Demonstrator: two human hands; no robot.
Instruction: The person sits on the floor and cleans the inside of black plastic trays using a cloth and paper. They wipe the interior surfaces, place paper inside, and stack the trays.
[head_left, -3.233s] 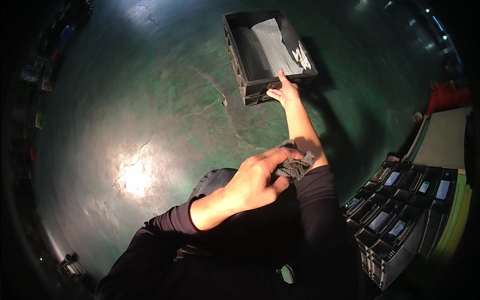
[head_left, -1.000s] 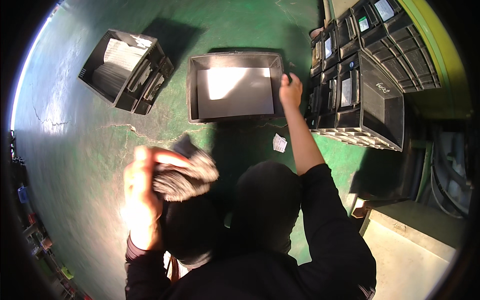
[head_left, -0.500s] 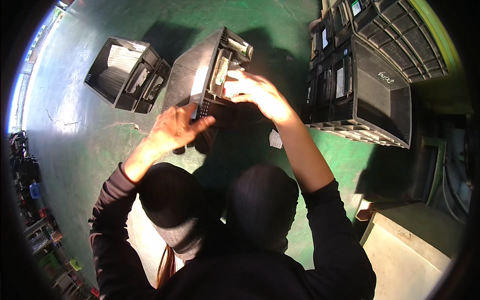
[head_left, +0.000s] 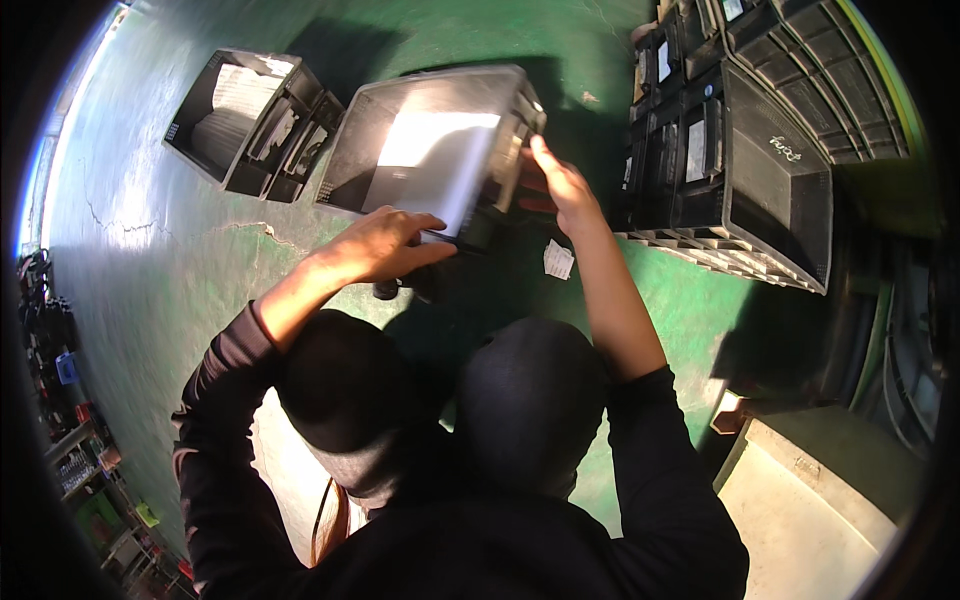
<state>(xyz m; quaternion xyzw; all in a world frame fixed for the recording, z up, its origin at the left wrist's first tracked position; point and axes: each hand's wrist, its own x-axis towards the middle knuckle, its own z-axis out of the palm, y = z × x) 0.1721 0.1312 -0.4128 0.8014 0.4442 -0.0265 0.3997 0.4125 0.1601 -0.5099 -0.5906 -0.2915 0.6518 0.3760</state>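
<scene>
In front of me a black plastic crate [head_left: 350, 185] leans tilted, its open inside turned up toward me. A bright sunlit patch and a smooth grey surface show inside it. My left hand [head_left: 375, 245] grips the near corner of the rim, fingers over the edge and thumb stretched along it. Against the crate's right outer side is my right hand [head_left: 568, 195]; its fingers curl in under that side, where shadow partly hides them. The outer side on the right looks blurred.
A smaller stack of black crates [head_left: 245, 130] stands at the left. On the right are several more stacked black crates [head_left: 775, 200]. A scrap of white paper [head_left: 558, 261] lies on the green floor. A pale box [head_left: 810, 500] sits at the lower right; cluttered shelves [head_left: 85, 460] line the left.
The crate has tipped so that its inside now faces up more, its right side swinging rightward. My right hand moved right and lower along with it; my left hand shifted slightly right.
</scene>
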